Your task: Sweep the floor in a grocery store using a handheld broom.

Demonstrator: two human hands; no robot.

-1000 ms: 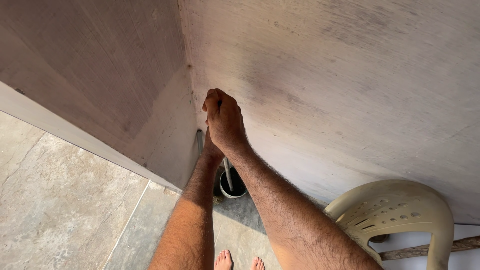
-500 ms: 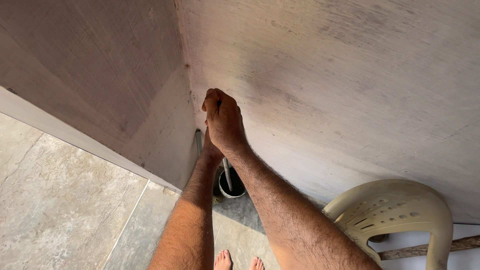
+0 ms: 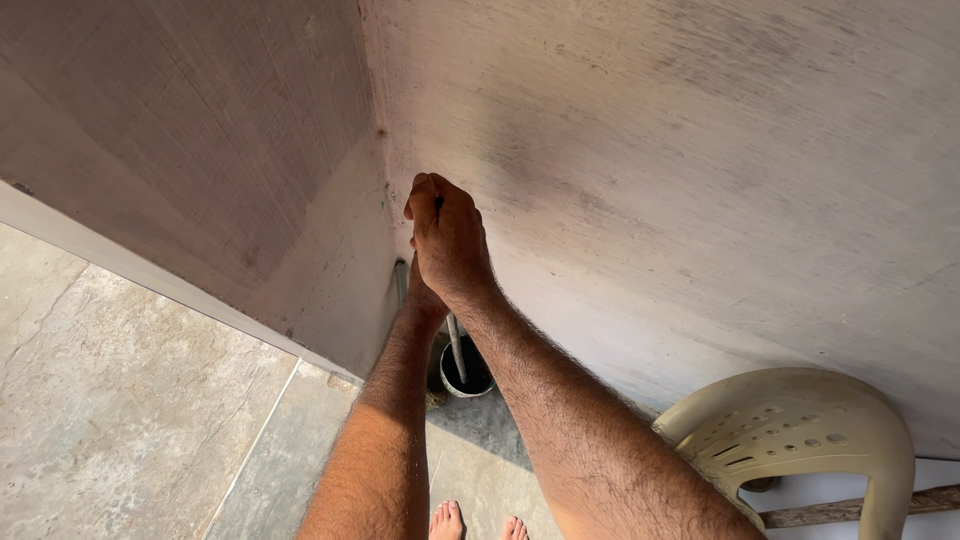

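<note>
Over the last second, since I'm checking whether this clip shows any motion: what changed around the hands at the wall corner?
Nothing visibly changed. Both hands stayed clasped together at the wall corner, the right hand over the left hand, its grip closed on a thin dark thing I cannot identify. The small bucket with its stick, the plastic chair and the feet kept their places.

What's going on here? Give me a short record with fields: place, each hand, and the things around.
Place: inside corner where two plastered walls meet, above a stone tile floor
Right hand: closed in a fist around something thin and dark, held up at the corner
Left hand: mostly hidden under the right one, pressed against it; its grip cannot be made out
Below the hands: small round container with a pale stick standing in it
Nearby: beige plastic chair, bare toes
</note>
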